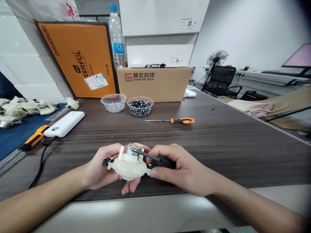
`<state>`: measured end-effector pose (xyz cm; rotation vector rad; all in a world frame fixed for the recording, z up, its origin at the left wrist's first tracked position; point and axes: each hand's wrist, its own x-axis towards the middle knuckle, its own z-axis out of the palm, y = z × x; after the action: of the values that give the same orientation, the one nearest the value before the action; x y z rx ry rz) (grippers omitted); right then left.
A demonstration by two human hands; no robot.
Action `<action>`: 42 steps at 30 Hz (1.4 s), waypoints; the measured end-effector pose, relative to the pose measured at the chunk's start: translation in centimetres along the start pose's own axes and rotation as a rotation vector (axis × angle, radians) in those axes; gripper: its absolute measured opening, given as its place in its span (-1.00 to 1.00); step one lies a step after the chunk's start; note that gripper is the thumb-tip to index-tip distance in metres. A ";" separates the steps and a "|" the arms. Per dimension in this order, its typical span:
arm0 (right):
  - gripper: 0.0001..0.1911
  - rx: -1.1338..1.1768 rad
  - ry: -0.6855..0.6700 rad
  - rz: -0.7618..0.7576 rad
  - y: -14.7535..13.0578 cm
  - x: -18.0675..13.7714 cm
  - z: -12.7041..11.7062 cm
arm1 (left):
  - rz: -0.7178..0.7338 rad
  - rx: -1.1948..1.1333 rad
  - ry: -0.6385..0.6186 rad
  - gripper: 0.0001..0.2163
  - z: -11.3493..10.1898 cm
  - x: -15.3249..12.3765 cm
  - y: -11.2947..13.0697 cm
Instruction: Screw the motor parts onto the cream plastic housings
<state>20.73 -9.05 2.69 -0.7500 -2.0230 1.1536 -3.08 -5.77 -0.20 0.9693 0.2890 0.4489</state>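
A cream plastic housing with a small silver motor on top [128, 166] is held above the near edge of the table. My left hand [103, 168] wraps round it from the left and behind, its fingers curled underneath. In my right hand [178, 170] is a screwdriver [150, 156] with a dark handle, its shaft lying across the top of the motor. The right thumb also touches the housing's right lug. Black fittings sit on both side lugs. Whether the screwdriver's tip meets a screw cannot be made out.
Another screwdriver [182, 120] lies beyond my hands. Two clear bowls [113, 103] stand behind, one with dark small parts [140, 105]. At left are a white power bank [64, 124], an orange-handled tool [36, 137] and several cream housings [19, 108]. Boxes [155, 89] line the back.
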 end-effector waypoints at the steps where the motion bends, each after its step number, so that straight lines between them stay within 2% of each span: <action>1: -0.94 0.001 -0.001 0.005 0.0 0.0 0.0 | 0.000 -0.002 -0.002 -0.47 -0.1 0.0 -0.1; 9: -0.95 0.009 0.003 0.020 -0.3 -0.1 -0.1 | -0.025 0.004 0.017 -0.49 0.4 0.2 0.4; 14: -0.91 0.017 0.039 -0.008 -1.0 -0.5 0.2 | -0.125 -0.017 0.099 -0.31 0.2 0.6 0.8; 16: -0.88 -0.020 0.088 -0.037 -1.2 -0.6 0.4 | -0.103 0.007 0.097 -0.30 0.0 0.7 0.6; 19: -0.85 -0.085 0.134 -0.084 -1.2 -0.7 0.6 | -0.041 0.099 0.059 -0.41 -0.1 0.5 0.3; 24: -0.90 -0.132 0.124 -0.076 -1.0 -0.6 0.5 | 0.002 0.198 0.086 -0.55 0.7 0.2 0.4; 31: -0.83 -0.104 0.106 -0.048 -1.0 -0.5 0.6 | 0.077 0.270 0.066 -0.54 1.1 0.3 0.7; 36: -0.76 -0.280 0.132 -0.022 -0.3 -1.1 0.4 | 0.050 0.296 0.083 -0.48 0.8 0.0 0.7; 42: -0.86 -0.293 0.113 -0.044 -0.5 -1.2 0.1 | 0.069 0.261 0.058 -0.46 1.0 0.0 0.7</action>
<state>21.30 -10.28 2.76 -0.8873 -2.1247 0.7801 -2.83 -6.13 0.93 1.2253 0.3743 0.5114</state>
